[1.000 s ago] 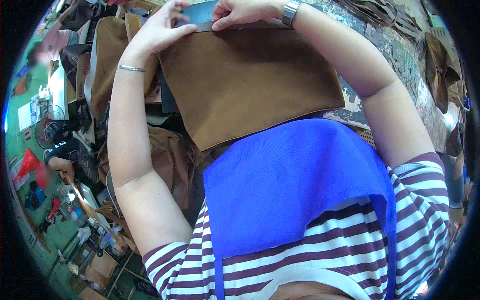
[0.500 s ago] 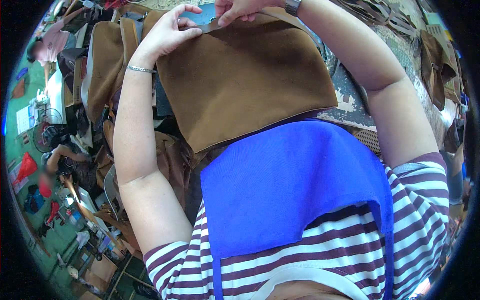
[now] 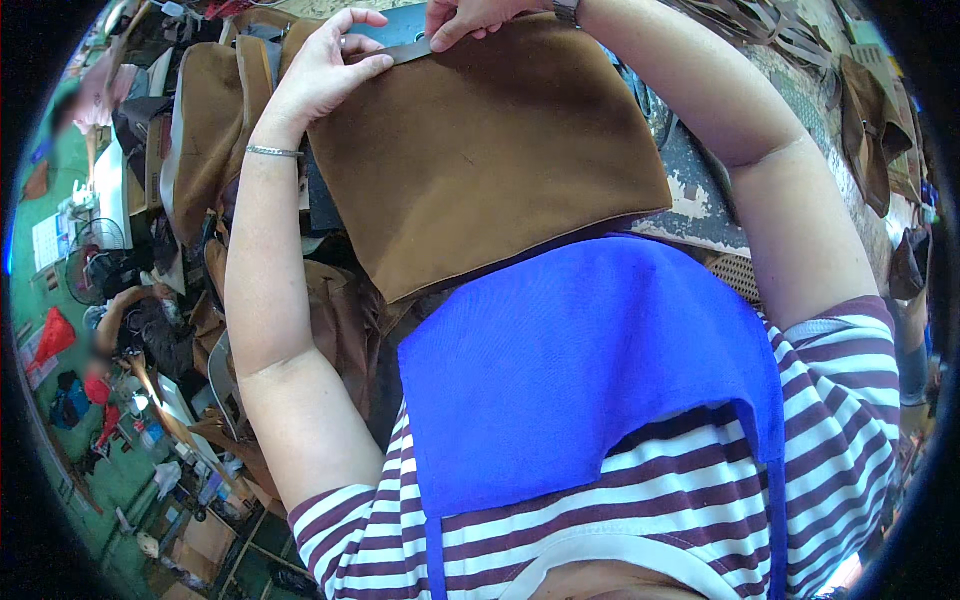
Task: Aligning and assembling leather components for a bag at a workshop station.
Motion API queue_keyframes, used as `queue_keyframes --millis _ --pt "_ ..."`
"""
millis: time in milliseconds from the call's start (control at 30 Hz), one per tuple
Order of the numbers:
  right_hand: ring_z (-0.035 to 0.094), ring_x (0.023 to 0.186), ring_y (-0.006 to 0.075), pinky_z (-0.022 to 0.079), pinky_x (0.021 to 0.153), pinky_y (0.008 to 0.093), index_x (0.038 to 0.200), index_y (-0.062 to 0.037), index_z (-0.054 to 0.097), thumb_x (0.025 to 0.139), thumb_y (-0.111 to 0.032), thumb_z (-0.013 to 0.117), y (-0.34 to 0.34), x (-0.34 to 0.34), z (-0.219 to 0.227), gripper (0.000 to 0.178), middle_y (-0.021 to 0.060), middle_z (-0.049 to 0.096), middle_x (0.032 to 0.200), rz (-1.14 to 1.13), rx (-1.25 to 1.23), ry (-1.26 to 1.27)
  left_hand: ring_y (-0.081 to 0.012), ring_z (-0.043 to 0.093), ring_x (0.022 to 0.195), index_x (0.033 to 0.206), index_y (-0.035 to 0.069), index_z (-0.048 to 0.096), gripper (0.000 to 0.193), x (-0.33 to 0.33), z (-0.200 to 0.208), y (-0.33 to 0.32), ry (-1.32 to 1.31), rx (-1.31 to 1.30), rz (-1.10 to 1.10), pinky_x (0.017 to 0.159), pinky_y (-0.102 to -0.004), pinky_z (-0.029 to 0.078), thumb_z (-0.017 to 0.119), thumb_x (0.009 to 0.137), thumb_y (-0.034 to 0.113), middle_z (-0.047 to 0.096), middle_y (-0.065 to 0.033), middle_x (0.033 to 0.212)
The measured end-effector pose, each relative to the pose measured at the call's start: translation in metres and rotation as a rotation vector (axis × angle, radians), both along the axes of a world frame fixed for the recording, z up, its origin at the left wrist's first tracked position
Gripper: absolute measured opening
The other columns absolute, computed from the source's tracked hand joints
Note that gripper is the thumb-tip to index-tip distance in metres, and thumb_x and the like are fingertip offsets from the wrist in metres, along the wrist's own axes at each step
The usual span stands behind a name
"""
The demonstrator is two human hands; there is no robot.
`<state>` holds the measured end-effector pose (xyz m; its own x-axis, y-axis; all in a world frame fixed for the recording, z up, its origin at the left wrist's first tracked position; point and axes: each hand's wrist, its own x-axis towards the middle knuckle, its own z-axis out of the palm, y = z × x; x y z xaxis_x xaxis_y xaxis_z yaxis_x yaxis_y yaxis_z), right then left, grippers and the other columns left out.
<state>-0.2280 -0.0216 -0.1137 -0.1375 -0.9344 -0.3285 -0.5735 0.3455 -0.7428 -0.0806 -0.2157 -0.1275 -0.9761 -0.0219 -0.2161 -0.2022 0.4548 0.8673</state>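
A large brown suede-like bag piece [image 3: 500,150] lies across the work surface, its near edge sloping beside my blue apron [image 3: 590,370]. At its far edge, a narrow grey-brown strap [image 3: 410,52] stretches between my hands. My left hand [image 3: 325,75] pinches one end of it between thumb and fingers, the other fingers raised. My right hand [image 3: 472,18] grips the strap a little further right, thumb pressed down; the top of this hand is cut off by the frame. Whatever lies under the right fingers is hidden.
More brown bag pieces [image 3: 225,130] are piled at my left. A worn bench with peeling paint [image 3: 700,205] shows at right, with loose straps [image 3: 770,35] at the far right and a hanging brown piece [image 3: 868,130]. Two people work at far left near a fan [image 3: 98,248].
Both hands have shifted slightly left, holding the strap. A strap length that trailed right of my right hand over the brown piece is no longer seen there.
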Motion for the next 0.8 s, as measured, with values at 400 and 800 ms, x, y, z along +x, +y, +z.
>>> queue_keyframes --millis 400,800 --pt "0.062 0.076 0.0180 0.049 0.070 0.0333 0.099 -0.0051 0.068 0.081 -0.028 0.069 0.000 -0.003 -0.010 0.029 0.0079 0.070 0.085 0.072 -0.097 0.141 -0.0057 0.053 0.082 0.117 0.008 0.050 0.043 -0.002 -0.008 -0.006 0.021 -0.002 -0.020 0.076 -0.0201 0.041 0.071 0.080 0.010 0.060 0.0013 0.087" --pt "0.062 0.078 0.0219 0.048 0.072 0.0362 0.098 -0.0052 0.067 0.083 -0.032 0.065 0.002 -0.007 -0.015 0.031 0.0113 0.069 0.085 0.133 -0.084 0.221 -0.0118 0.056 0.093 0.140 0.011 0.036 0.069 -0.007 -0.007 0.024 0.150 -0.374 -0.121 0.087 -0.0272 0.043 0.072 0.082 0.024 0.064 -0.0077 0.103"
